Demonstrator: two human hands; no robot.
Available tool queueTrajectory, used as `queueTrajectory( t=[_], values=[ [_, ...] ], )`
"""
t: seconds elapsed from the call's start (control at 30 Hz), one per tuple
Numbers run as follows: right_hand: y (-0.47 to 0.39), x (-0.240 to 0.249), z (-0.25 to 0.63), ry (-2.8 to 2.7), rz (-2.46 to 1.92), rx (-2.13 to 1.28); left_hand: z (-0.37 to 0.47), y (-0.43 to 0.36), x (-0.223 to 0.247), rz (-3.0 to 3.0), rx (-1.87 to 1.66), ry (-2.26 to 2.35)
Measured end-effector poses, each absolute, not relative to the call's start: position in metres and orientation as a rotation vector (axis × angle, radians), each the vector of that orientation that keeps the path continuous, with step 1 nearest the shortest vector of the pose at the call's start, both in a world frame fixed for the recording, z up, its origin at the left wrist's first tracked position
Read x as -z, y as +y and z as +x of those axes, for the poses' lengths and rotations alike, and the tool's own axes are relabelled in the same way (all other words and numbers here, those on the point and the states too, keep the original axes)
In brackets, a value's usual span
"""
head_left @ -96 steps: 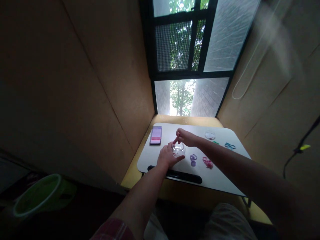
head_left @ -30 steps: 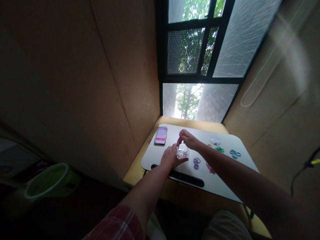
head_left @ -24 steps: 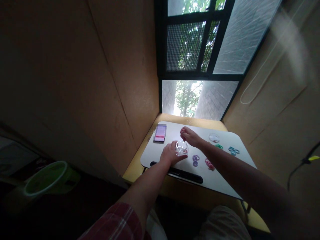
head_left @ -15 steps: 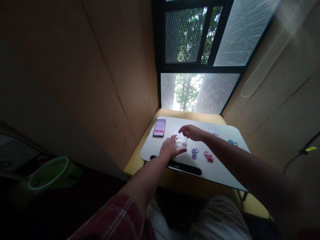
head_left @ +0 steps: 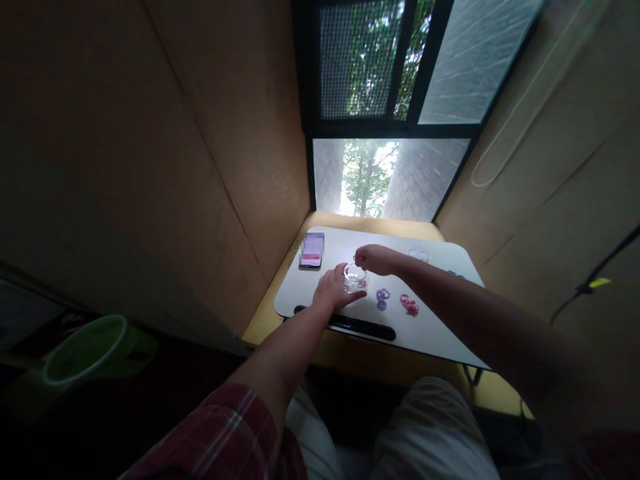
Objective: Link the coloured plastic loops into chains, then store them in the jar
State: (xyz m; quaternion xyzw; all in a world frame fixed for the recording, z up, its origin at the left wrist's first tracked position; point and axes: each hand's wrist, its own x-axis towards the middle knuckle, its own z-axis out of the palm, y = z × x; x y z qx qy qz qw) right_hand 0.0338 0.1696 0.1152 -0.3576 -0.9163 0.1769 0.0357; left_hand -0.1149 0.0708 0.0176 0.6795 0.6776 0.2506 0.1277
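My left hand [head_left: 332,289] is wrapped round the side of a clear plastic jar [head_left: 356,277] standing on the white table. A few small reddish bands show through the jar's wall. Just above the open rim, my right hand [head_left: 371,259] is closed in a pinch, with a small reddish hair tie [head_left: 355,258] peeking out at its fingertips. Right of the jar lie purple hair ties [head_left: 383,298], and beyond them a small heap of pink hair ties [head_left: 410,305]. Blue-green hair ties [head_left: 457,274] are mostly hidden behind my right forearm.
A clear round lid [head_left: 419,255] lies towards the back of the white folding table [head_left: 300,293]. A phone [head_left: 312,251] rests at the left, and a black slot [head_left: 363,327] runs along the front edge. A green bin [head_left: 95,350] stands at the lower left.
My right hand has turned from loosely curled fingers over the jar to a tight pinch, with a reddish hair tie now showing. My left hand still holds the jar. The view has shifted slightly.
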Motion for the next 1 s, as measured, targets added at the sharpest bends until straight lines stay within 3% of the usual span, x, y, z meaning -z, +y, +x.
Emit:
queueTrajectory(
  t=[1.0],
  values=[
    [0.16, -0.11, 0.026, -2.868, -1.126, -0.418, -0.115, 0.069, -0.022, 1.957, -0.73, 1.973]
  ],
)
